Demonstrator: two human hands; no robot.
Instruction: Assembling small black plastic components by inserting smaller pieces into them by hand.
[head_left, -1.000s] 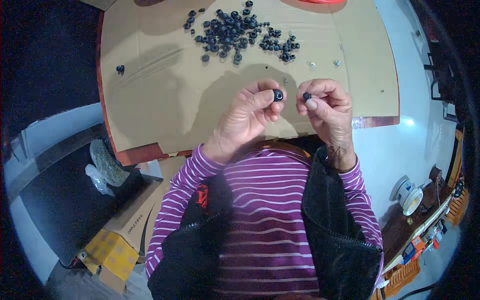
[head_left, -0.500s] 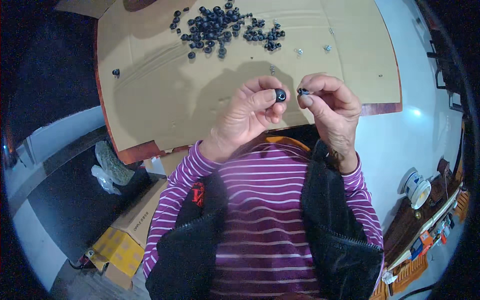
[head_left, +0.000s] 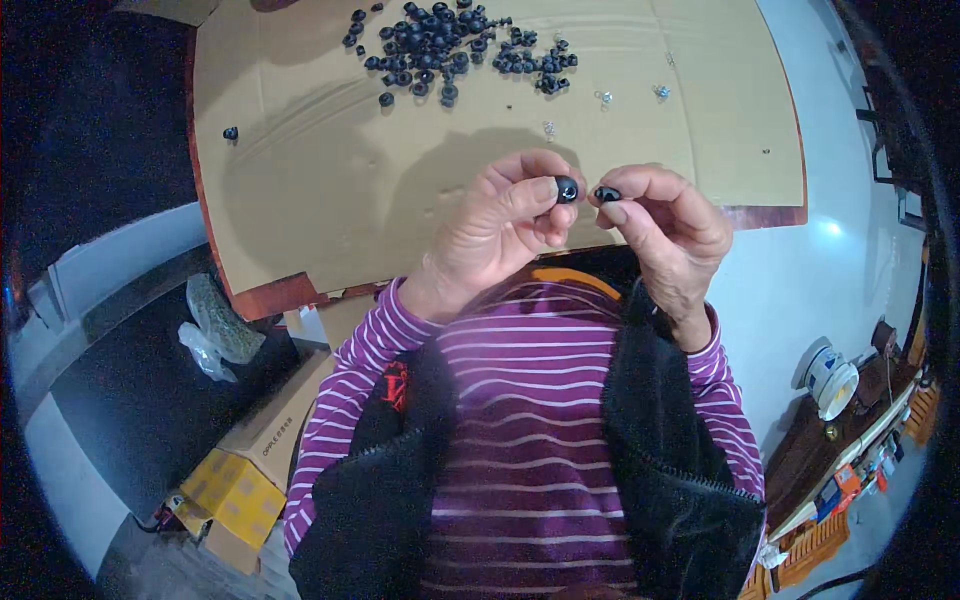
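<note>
Over the cardboard sheet (head_left: pixel 300 210), near its front edge, both hands are raised close together. My left hand (head_left: pixel 490 215) pinches a round black plastic piece with a hole (head_left: pixel 567 190) between thumb and fingers. A smaller black plastic piece (head_left: pixel 607 194) sits between the thumb and forefinger of my right hand (head_left: pixel 675 225). A narrow gap separates the two pieces. Beyond the hands lies a heap of round black pieces (head_left: pixel 430 45), with a group of smaller black pieces (head_left: pixel 535 62) to its right.
Shiny small bits (head_left: pixel 605 98) lie scattered right of the heap. One black piece (head_left: pixel 231 133) rests alone at the left. Below left are a plastic bag (head_left: pixel 225 320), a cardboard box (head_left: pixel 280 420) and a yellow box (head_left: pixel 235 490). A white tub (head_left: pixel 832 382) stands at right.
The smaller black piece has turned in my right fingers and come slightly lower, level with the other piece. My left hand's piece has tilted a little. The table has shifted slightly up in view.
</note>
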